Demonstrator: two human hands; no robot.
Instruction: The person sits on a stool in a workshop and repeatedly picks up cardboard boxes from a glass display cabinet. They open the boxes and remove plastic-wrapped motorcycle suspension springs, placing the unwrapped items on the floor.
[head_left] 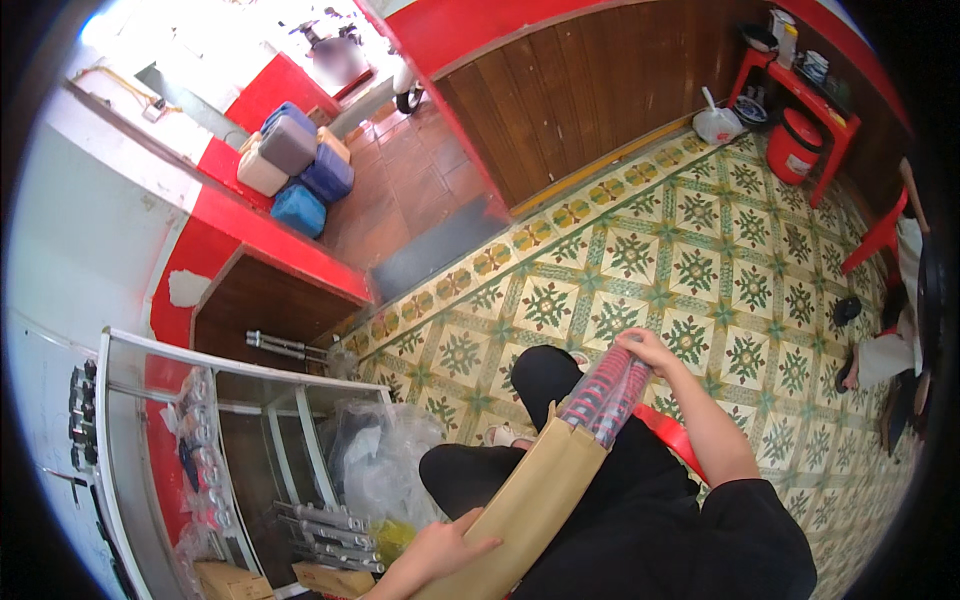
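A long brown cardboard box [535, 500] lies slanted across my lap, its upper end open. Out of that end sticks a long bundle [602, 395], red with a dark pattern, in clear plastic; its lower part is hidden inside the box. At the top of the bundle, the fingers of my right hand [648, 350] are closed on the plastic-wrapped end. My left hand [445, 550] grips the box lower down, thumb on its upper face. What the bundle contains I cannot make out.
Left of me stands a metal-framed glass case [108, 400], with silvery metal tubes [335, 535] and crumpled clear plastic [385, 455] near it. Plastic jugs [290, 145] stand beyond the doorway. A red table [800, 90] and red bucket [795, 147] are far right; another person's leg [880, 360] shows at right.
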